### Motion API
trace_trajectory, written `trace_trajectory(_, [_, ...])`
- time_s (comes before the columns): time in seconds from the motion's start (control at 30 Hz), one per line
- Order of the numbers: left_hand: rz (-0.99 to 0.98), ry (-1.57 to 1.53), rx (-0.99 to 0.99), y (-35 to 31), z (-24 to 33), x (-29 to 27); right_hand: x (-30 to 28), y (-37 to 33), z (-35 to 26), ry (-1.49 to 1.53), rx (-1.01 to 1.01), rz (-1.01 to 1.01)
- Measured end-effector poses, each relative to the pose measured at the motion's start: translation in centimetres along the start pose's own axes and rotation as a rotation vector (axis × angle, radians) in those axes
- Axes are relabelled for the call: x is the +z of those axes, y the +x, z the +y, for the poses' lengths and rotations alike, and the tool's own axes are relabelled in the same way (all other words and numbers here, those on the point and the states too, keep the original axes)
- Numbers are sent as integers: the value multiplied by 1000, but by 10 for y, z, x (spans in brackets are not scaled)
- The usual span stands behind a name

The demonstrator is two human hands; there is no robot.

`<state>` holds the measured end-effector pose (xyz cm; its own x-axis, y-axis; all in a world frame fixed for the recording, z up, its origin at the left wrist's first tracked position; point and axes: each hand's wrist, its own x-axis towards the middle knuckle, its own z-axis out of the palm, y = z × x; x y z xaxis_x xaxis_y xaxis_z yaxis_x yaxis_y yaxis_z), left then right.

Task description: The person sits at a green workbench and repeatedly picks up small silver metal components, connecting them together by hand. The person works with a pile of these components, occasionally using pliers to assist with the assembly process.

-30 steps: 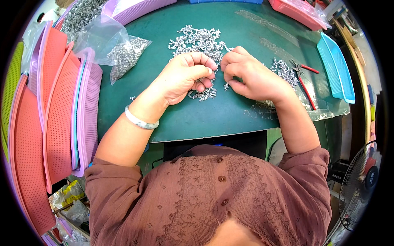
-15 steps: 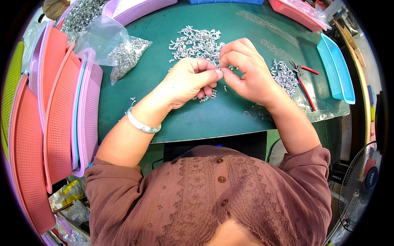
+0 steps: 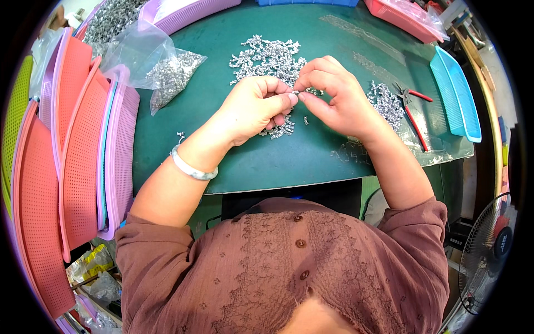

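Note:
Both of my hands meet over the green table [image 3: 245, 172], fingertips pinched around a small silvery metal part [image 3: 296, 93]. Its exact kind is too small to make out. My left hand [image 3: 258, 108], with a pale bangle [image 3: 192, 167] on the wrist, closes thumb and forefinger on it. From the other side, my right hand [image 3: 334, 97] grips the same part between thumb and forefinger. Just beyond my hands spreads a heap of similar silvery parts [image 3: 267, 58], and some lie under my left fingers. A second pile of small metal parts [image 3: 385, 104] sits to the right.
Red-handled pliers [image 3: 411, 111] lie beside the right pile, near a blue basket [image 3: 453, 92]. At the left stand stacked perforated baskets [image 3: 83, 161] and a clear bag of small parts [image 3: 175, 75]. A pink basket [image 3: 403, 19] is at the far right, a fan [image 3: 486, 250] at lower right.
My right thumb and forefinger have closed in on the small metal part, and the right hand has shifted slightly left. The left hand has barely moved.

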<state>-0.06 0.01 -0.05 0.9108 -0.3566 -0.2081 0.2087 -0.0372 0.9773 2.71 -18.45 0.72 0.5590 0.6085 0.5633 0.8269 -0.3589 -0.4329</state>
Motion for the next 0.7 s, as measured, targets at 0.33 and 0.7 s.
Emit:
trace_trajectory(0.33, [-71,-173,-24,3,-1,-6,0,-1,3,51,14,20])
trace_trajectory(0.7, [-103,-284,-68,2,-1,-8,0,-1,1,57,23,37])
